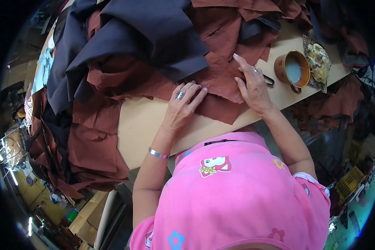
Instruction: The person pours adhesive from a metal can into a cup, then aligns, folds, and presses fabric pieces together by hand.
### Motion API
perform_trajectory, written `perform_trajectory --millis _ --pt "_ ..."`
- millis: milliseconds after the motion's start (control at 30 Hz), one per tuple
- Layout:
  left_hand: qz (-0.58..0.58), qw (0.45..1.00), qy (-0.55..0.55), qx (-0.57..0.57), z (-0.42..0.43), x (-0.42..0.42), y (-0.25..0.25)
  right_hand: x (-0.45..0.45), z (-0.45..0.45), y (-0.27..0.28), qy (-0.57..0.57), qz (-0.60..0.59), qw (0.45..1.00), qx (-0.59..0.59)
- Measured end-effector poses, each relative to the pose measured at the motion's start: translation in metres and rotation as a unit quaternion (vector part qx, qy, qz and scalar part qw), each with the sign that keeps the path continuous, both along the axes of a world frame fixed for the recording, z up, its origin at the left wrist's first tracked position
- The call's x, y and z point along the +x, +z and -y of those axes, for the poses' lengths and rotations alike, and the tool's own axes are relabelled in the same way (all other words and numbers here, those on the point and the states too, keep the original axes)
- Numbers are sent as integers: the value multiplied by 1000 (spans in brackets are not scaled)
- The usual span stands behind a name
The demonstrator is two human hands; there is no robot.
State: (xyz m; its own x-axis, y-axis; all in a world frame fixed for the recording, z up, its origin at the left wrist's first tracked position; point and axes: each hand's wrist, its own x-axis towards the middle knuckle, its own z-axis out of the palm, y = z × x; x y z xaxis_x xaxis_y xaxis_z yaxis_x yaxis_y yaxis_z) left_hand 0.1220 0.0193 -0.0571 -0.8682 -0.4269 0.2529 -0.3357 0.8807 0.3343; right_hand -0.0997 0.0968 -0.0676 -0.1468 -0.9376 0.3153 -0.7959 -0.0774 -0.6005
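Note:
A reddish-brown cloth piece (221,77) with frayed edges lies on the table in front of me, overlapping another brown piece. My left hand (181,102), wearing a ring and a bracelet, has its fingers bent together at the cloth's near left edge, with part of the grip hidden. At the right edge, my right hand (254,89) rests with index finger and thumb apart, fingertips against the cloth. Dark navy cloth (150,37) lies heaped just beyond my left hand. From beside my right hand sticks out a black handle (269,80); its other end is hidden.
A brown mug (281,71) with pale liquid stands to the right, beside a clear bag of food-like contents (318,62). Brown cloth pieces (93,141) hang over the table's left side. The beige table (141,121) has its near edge against my body. More brown cloth (333,104) is piled lower right.

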Motion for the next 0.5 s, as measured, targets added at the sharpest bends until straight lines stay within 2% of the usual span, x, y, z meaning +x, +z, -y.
perform_trajectory --millis 167,333,500 --pt "1 1000 8 -7 -2 0 1 -1 2 -1 -19 53 998 -24" --pt "-13 998 40 -52 -3 10 -5 -3 3 2 -13 48 999 8" --pt "-58 959 277 4 -5 44 0 -4 7 8 -22 32 998 47"
